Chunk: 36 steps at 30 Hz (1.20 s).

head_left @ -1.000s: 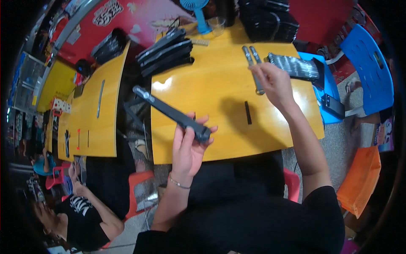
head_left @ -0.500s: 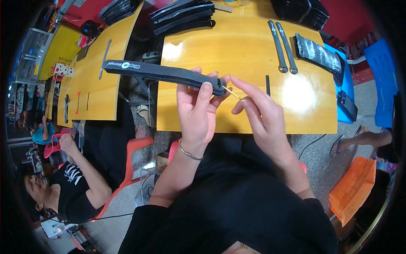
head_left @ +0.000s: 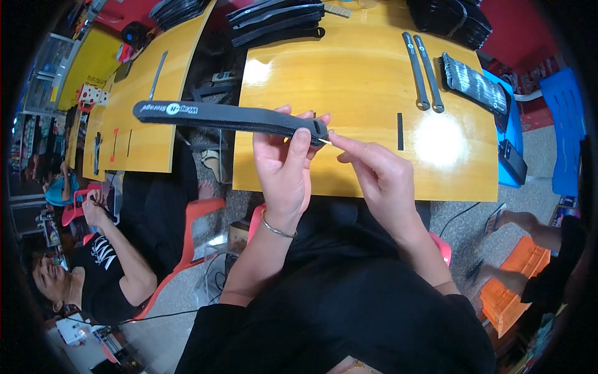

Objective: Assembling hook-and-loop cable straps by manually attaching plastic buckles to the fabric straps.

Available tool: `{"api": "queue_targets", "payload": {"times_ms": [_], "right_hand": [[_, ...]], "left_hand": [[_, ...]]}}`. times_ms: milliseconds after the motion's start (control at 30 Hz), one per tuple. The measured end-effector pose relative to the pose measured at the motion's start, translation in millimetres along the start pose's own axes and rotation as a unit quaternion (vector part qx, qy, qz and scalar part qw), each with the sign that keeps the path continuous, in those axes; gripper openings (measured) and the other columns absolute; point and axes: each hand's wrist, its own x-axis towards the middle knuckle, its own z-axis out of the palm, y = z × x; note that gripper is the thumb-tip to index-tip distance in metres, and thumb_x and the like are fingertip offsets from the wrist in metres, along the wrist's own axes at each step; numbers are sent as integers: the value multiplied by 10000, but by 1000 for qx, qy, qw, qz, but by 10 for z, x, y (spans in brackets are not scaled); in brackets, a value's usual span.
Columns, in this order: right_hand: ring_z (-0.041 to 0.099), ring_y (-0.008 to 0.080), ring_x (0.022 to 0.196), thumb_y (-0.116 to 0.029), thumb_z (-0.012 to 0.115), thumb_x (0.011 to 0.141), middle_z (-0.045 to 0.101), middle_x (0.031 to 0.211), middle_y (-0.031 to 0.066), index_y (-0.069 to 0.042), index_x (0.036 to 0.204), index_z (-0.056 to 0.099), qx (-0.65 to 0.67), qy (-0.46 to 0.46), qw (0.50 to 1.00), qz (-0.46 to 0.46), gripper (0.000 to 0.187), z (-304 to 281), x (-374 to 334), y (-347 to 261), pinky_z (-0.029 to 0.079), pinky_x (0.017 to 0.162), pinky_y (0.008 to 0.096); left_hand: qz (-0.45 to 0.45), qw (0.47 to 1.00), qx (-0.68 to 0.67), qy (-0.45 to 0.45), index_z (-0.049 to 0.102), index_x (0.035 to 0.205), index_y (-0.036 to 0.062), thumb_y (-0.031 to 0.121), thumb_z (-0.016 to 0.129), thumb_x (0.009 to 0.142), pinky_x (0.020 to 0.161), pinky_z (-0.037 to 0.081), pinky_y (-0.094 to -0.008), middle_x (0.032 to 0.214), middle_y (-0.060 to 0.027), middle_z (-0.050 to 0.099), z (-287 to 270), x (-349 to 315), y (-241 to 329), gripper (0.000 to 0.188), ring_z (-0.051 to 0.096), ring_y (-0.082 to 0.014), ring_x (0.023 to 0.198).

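Note:
My left hand (head_left: 286, 162) is closed around one end of a bundle of black straps (head_left: 218, 117), thumb on top. The bundle reaches out to the left, slightly arched, with white print on its upper face. A slot pierces the rounded end in my fingers. At that end my right hand (head_left: 377, 171) pinches a thin pale-yellow stick (head_left: 325, 141) between thumb and forefinger. Only a short length of the stick shows; the rest is hidden by the straps and fingers. Both hands are above the near part of the yellow table (head_left: 355, 75).
Stacked black straps (head_left: 274, 22) lie at the far left of the table. Two single straps (head_left: 417, 71), a clear-wrapped pack (head_left: 473, 84) and a short black strip (head_left: 400, 131) lie to the right. A co-worker (head_left: 115, 268) sits at left; another person's legs (head_left: 529, 224) are near an orange crate (head_left: 511, 287).
The bundle has shifted left and tilts less. My right hand has come closer to the slotted end, and less of the stick shows. A person's legs have moved in beside the orange crate.

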Motion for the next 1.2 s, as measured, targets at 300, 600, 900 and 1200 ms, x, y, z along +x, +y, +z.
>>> {"api": "queue_targets", "payload": {"times_ms": [300,600,900,1200], "right_hand": [[672,228,793,96,557,809,663,850,147,-56,1075,655,-85,3,996,-5,321,-4,-8,-54,519,664,281],[470,37,530,-127,473,951,618,769,36,-6,1048,571,454,-100,846,260,183,81,-37,138,385,478,171],[414,36,485,-131,501,943,602,757,35,-46,1035,546,444,-86,854,258,133,148,-36,75,330,444,164],[400,26,496,-143,498,947,587,760,34,-38,1039,529,291,29,952,87,143,337,-21,117,297,442,153]], "left_hand": [[121,992,41,-19,428,1144,13,-108,579,821,909,504,-390,1125,-164,543,-45,0,-110,376,572,-326,1079],[303,912,255,-105,431,1084,52,-108,590,809,898,505,-382,1119,-156,472,-88,61,-105,356,535,-369,1122],[371,855,350,-92,391,1100,67,-29,598,839,932,483,-467,1121,-153,461,-50,22,-39,346,546,-345,1082],[375,854,342,-112,393,1095,86,-28,604,837,925,488,-450,1136,-142,459,-53,89,-23,352,544,-378,1095]]}}
